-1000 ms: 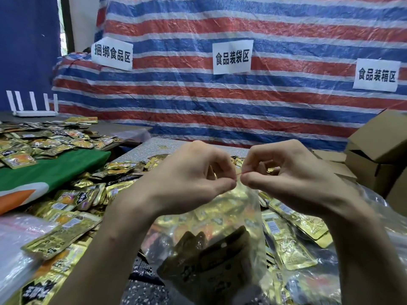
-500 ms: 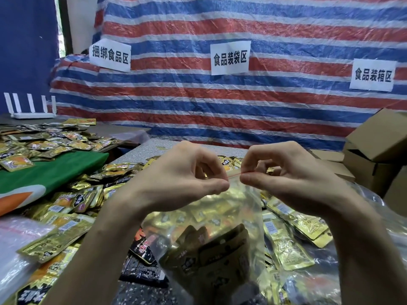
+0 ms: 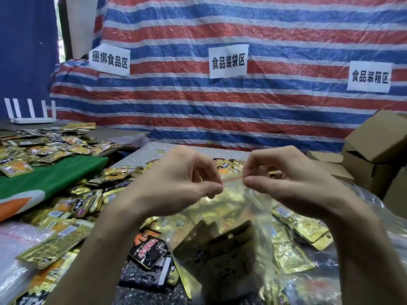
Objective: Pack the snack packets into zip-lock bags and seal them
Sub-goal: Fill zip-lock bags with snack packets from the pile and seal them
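Observation:
A clear zip-lock bag [image 3: 248, 208] with a red seal line hangs upright in front of me, and dark gold snack packets [image 3: 222, 249] show through its lower half. My left hand [image 3: 176, 183] pinches the bag's top strip at its left part. My right hand [image 3: 286, 181] pinches the same strip further right, a short stretch of red line showing between the two. Loose gold and black snack packets [image 3: 149, 252] lie scattered over the table under and around the bag.
Open cardboard boxes [image 3: 374, 155] stand at the right. A green cloth [image 3: 55, 179] and a second heap of packets [image 3: 44, 146] cover the table at left, with a white router [image 3: 30, 115] behind. Clear plastic bags [image 3: 13, 249] lie at the lower left. A striped tarp hangs behind.
My hands, which were touching at the bag's top a second ago, have drawn apart sideways along the strip, exposing the red seal line between them.

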`<state>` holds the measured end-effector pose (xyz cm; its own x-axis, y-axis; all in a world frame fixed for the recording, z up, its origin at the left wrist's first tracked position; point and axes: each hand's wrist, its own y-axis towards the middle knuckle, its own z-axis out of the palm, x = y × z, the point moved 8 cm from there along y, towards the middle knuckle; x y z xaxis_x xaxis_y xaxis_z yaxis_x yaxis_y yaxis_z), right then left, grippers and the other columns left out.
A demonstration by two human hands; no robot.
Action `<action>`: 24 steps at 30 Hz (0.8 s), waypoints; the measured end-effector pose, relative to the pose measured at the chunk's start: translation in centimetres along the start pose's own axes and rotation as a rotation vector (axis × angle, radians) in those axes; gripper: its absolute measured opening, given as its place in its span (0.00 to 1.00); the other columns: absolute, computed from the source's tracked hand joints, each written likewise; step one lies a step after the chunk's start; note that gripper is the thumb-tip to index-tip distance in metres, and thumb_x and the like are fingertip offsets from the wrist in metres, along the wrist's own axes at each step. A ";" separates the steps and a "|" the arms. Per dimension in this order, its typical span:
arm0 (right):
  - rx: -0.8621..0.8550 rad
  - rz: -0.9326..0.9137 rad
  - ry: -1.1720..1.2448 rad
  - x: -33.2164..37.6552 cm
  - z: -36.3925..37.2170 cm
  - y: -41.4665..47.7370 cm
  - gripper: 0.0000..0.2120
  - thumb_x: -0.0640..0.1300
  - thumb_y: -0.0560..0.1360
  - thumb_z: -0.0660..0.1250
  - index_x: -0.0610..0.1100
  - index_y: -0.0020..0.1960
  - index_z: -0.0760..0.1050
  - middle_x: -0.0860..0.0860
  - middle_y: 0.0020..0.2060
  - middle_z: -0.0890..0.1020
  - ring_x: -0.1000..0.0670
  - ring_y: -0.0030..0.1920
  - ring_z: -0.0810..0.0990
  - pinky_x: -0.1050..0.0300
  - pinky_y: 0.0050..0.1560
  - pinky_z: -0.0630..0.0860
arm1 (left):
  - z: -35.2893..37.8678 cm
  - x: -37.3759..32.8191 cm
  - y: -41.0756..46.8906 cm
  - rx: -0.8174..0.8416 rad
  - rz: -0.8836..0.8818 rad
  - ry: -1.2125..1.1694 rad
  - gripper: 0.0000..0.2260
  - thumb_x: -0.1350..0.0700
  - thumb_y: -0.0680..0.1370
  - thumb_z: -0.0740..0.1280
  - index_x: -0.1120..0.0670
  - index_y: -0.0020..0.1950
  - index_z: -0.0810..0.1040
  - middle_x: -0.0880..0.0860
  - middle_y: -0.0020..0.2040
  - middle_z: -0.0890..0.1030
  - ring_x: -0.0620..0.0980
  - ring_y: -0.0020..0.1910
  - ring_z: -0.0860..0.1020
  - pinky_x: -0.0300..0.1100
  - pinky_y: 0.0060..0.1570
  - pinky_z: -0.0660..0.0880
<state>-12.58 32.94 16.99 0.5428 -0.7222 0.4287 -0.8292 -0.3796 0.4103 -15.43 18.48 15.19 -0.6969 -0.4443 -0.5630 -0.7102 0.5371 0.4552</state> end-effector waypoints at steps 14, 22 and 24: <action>0.029 0.092 -0.025 0.1 -0.1 -0.3 0.07 0.39 0.75 0.70 0.47 0.40 0.80 0.54 0.35 0.81 0.58 0.39 0.79 0.61 0.42 0.72 | 0.3 -0.1 -0.1 0.017 -0.004 0.021 0.02 0.54 0.74 0.76 0.51 0.42 0.85 0.46 0.36 0.84 0.42 0.35 0.80 0.37 0.35 0.76; 0.087 0.086 -0.155 0.9 1.4 -0.3 0.03 0.53 0.74 0.72 0.55 0.45 0.82 0.58 0.42 0.83 0.58 0.46 0.80 0.50 0.51 0.79 | 0.7 -1.4 0.1 -0.090 0.065 0.111 0.03 0.50 0.72 0.75 0.47 0.41 0.85 0.44 0.35 0.83 0.45 0.37 0.80 0.48 0.39 0.77; 0.086 0.093 -0.122 0.7 1.0 -0.4 0.02 0.51 0.74 0.73 0.54 0.43 0.83 0.56 0.40 0.84 0.56 0.44 0.80 0.47 0.50 0.78 | 0.6 -1.3 0.1 -0.072 0.063 0.057 0.03 0.51 0.72 0.77 0.49 0.41 0.86 0.45 0.35 0.83 0.45 0.36 0.80 0.47 0.37 0.77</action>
<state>-11.99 31.97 16.34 0.4472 -0.8193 0.3589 -0.8864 -0.3523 0.3003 -14.51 19.56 15.51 -0.7432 -0.4526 -0.4927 -0.6690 0.5130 0.5379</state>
